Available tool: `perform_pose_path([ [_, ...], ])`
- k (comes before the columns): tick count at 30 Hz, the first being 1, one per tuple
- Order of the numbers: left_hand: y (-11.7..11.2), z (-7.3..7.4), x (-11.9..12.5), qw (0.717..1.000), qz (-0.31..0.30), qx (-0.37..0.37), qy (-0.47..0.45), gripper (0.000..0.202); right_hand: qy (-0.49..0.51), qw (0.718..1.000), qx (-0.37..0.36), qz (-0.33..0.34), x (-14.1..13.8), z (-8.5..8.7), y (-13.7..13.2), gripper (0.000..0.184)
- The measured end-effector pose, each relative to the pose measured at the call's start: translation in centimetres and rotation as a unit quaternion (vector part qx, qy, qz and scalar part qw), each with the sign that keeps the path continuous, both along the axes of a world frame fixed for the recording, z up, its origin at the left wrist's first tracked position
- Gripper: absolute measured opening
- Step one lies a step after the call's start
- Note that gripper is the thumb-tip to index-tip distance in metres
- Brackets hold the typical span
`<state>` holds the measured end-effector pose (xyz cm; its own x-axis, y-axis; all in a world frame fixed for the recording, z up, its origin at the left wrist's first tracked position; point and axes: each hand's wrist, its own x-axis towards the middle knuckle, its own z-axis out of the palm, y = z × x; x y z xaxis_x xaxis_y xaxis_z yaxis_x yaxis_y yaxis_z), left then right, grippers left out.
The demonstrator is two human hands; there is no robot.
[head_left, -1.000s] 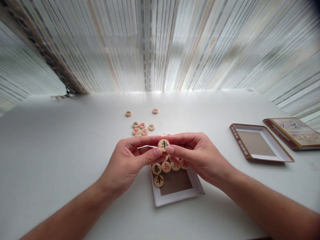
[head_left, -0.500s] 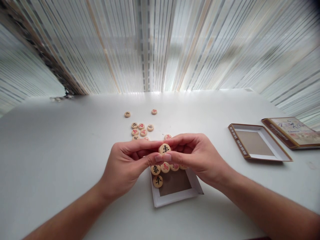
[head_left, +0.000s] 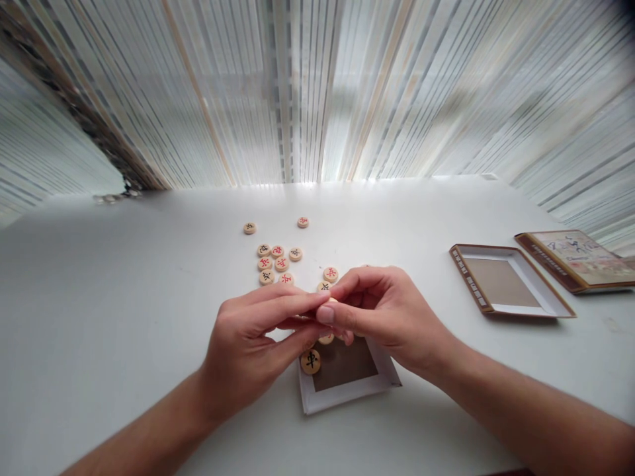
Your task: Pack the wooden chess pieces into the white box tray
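Note:
My left hand [head_left: 255,334] and my right hand [head_left: 389,314] meet above a shallow box tray [head_left: 350,396], with fingers closed round one Chinese chess piece. Only a pale edge of that held piece [head_left: 332,301] shows between the fingertips; its face is hidden. Inside the tray, a round wooden piece with a black character [head_left: 310,361] rests near the left wall. A red-marked piece [head_left: 326,337] is partly covered by my fingers, and my hands hide the tray's far side.
Several loose pieces [head_left: 281,264] lie beyond my hands on the white table [head_left: 149,317]. A second open box tray [head_left: 528,311] and a printed box lid [head_left: 585,254] are at the right. A striped curtain [head_left: 307,86] hangs behind the table.
The held piece has turned, so its black character no longer shows. My left fingers have stretched over it, and my hands have shifted slightly. The view has moved a little.

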<state>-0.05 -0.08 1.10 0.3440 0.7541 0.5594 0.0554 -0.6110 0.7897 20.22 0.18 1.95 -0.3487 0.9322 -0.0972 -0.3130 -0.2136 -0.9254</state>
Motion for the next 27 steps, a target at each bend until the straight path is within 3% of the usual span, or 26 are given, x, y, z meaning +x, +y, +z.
perform_pose_path([
  [17, -0.24, 0.23, 0.15, 0.988, 0.023, -0.136, -0.064, 0.034, 0.048, 0.996, -0.024, 0.065, 0.48, -0.17, 0.23, 0.019],
  [27, -0.46, 0.33, 0.02, 0.997, 0.032, -0.070, -0.025, 0.043, 0.047, 0.994, -0.073, 0.063, -0.03, -0.17, 0.10, 0.036],
])
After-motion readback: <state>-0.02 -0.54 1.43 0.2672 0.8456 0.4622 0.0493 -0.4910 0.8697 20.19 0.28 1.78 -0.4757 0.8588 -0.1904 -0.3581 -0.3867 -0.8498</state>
